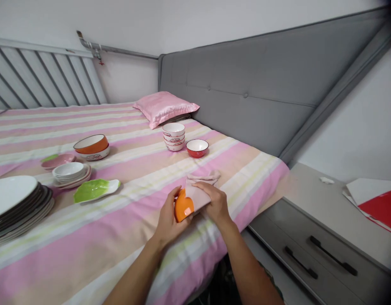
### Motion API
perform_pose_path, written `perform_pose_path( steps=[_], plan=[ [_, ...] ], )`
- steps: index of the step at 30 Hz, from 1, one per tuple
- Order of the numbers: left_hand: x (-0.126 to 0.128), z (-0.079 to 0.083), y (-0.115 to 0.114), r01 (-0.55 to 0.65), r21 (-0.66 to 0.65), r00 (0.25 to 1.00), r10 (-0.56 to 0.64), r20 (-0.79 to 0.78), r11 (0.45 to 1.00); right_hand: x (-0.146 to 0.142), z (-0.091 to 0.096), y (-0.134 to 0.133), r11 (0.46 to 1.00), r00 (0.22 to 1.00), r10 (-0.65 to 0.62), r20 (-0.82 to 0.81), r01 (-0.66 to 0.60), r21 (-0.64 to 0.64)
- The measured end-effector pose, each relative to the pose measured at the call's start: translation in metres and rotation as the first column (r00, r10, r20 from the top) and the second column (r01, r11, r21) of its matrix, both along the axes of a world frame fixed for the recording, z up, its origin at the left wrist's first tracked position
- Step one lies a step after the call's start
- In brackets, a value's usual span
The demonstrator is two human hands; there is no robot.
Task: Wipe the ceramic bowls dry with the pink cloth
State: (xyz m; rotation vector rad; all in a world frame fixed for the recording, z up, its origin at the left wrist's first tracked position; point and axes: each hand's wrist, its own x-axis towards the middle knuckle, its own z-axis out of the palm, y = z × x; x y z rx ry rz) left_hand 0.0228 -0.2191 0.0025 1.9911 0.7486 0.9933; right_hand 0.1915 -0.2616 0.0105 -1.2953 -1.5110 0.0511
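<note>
My left hand (167, 220) grips a small orange bowl (183, 207), tilted on its side over the striped bed sheet (125, 220). My right hand (214, 201) presses a pale pink cloth (198, 192) against the bowl's inside; the cloth's far end trails onto the sheet. Both hands are closed around what they hold, near the bed's front right corner.
On the bed lie a red bowl (197, 148), a stack of white patterned bowls (174, 136), an orange bowl on a white one (92, 146), a green leaf dish (95, 189), small saucers (70, 173), a plate stack (14, 207) and a pink pillow (165, 107). A grey nightstand (322, 237) stands at right.
</note>
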Motion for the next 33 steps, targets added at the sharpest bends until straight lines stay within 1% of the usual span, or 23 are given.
perform_pose_path(
  steps=[2,3,6,10,14,17,22,26,30,33],
  plan=[
    [0.001,0.001,0.0,0.005,-0.023,1.0,-0.004,0.024,1.0,-0.006,0.005,-0.002,0.996,0.991,-0.026,0.129,0.015,0.082],
    [0.002,0.001,0.0,0.013,-0.025,0.999,-0.012,0.039,1.0,-0.008,0.006,-0.003,0.995,0.984,-0.035,0.176,0.018,0.097],
    [0.002,0.002,0.002,0.022,-0.022,0.999,-0.022,0.038,1.0,-0.011,0.008,-0.002,0.996,0.975,-0.03,0.221,0.011,0.084],
    [0.002,0.0,0.005,-0.022,-0.054,0.999,0.02,-0.033,0.998,-0.006,0.004,0.0,0.998,0.992,0.049,0.12,-0.052,0.02],
    [0.002,0.0,0.005,-0.074,-0.059,0.994,0.069,-0.085,0.996,-0.001,-0.003,0.004,0.996,0.997,0.074,-0.034,-0.075,-0.051],
    [0.003,0.003,0.004,-0.096,-0.069,0.991,0.089,-0.099,0.993,0.0,-0.006,0.008,0.99,0.985,0.089,-0.147,-0.103,-0.093],
    [0.003,0.006,0.005,-0.092,-0.073,0.993,0.086,-0.081,0.993,-0.001,-0.008,0.012,0.985,0.951,0.087,-0.295,-0.125,-0.115],
    [0.002,0.003,0.006,-0.095,-0.066,0.992,0.089,-0.085,0.993,0.0,-0.013,0.016,0.983,0.927,0.087,-0.364,-0.14,-0.119],
    [0.002,0.002,0.007,-0.091,-0.057,0.992,0.086,-0.091,0.994,0.003,-0.022,0.02,0.98,0.917,0.09,-0.39,-0.151,-0.129],
    [0.001,0.002,0.007,-0.081,-0.06,0.994,0.076,-0.079,0.995,0.002,-0.026,0.021,0.98,0.914,0.064,-0.401,-0.134,-0.149]
  ],
)
